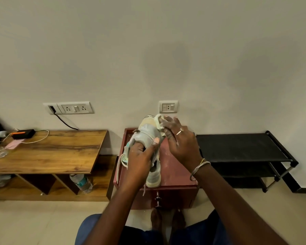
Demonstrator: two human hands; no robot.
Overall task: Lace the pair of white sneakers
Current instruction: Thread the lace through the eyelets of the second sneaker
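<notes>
My left hand grips a worn white sneaker by its opening, fingers tucked inside and thumb on the outer side, holding it lifted above the red box. My right hand pinches a loop of white lace near the shoe's upper end. The second white sneaker lies on the red box under my left hand, partly hidden. A loose lace end hangs down at the left side.
Both shoes are over a small red wooden box with a drawer knob. A wooden low table with cables and a charger stands left, a water bottle beneath it. A black shoe rack stands right. The wall is close behind.
</notes>
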